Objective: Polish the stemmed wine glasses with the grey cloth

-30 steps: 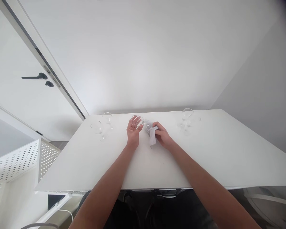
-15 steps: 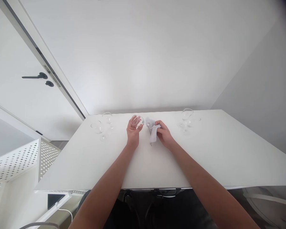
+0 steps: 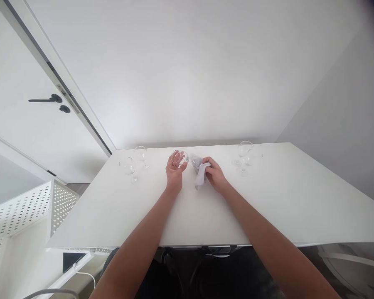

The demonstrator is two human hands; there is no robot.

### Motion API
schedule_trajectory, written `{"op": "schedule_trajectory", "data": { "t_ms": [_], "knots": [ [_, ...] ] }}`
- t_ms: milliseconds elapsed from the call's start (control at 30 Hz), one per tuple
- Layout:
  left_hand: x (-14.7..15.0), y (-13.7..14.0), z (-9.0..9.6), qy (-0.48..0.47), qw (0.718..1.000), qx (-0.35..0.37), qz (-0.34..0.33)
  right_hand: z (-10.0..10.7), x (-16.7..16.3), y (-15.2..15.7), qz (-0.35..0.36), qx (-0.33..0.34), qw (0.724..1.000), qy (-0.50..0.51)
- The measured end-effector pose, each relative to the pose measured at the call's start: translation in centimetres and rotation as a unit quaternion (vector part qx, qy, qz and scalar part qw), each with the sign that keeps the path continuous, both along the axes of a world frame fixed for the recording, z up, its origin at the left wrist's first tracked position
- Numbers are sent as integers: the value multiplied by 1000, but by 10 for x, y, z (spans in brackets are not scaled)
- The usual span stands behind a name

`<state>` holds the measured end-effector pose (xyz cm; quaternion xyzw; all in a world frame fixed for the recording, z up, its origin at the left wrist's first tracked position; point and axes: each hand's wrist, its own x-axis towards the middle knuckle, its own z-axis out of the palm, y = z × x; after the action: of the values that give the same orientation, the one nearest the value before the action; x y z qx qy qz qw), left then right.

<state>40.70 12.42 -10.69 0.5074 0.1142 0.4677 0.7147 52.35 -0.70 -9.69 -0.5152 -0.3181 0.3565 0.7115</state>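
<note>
My left hand (image 3: 175, 171) grips the bowl of a clear wine glass (image 3: 180, 157), held tilted sideways above the white table (image 3: 268, 199). My right hand (image 3: 215, 173) holds a pale grey cloth (image 3: 200, 173) bunched around the glass's stem and foot, which the cloth mostly hides. Both hands are over the far middle of the table.
Two clear wine glasses (image 3: 128, 167) (image 3: 141, 153) stand at the far left of the table and two more (image 3: 243, 150) (image 3: 252, 158) at the far right. A white door with a dark handle (image 3: 46, 99) is at left, a perforated white shelf (image 3: 21, 211) below it.
My right hand has shifted the cloth slightly on the glass's stem end. The left hand and the glass stay in place.
</note>
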Motion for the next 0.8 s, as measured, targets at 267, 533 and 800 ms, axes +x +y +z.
{"op": "schedule_trajectory", "data": {
  "t_ms": [267, 533, 800],
  "knots": [
    [1, 1, -1, -2, 1000, 0, 2, 2, -1, 1, 1, -8, 1000, -7],
    [0, 1, -1, 0, 1000, -3, -2, 0, -2, 2, -5, -15, 1000, -13],
    [-1, 5, -1, -6, 1000, -22, 7, 4, 7, -2, -37, -4, 999, -4]
  ]
}}
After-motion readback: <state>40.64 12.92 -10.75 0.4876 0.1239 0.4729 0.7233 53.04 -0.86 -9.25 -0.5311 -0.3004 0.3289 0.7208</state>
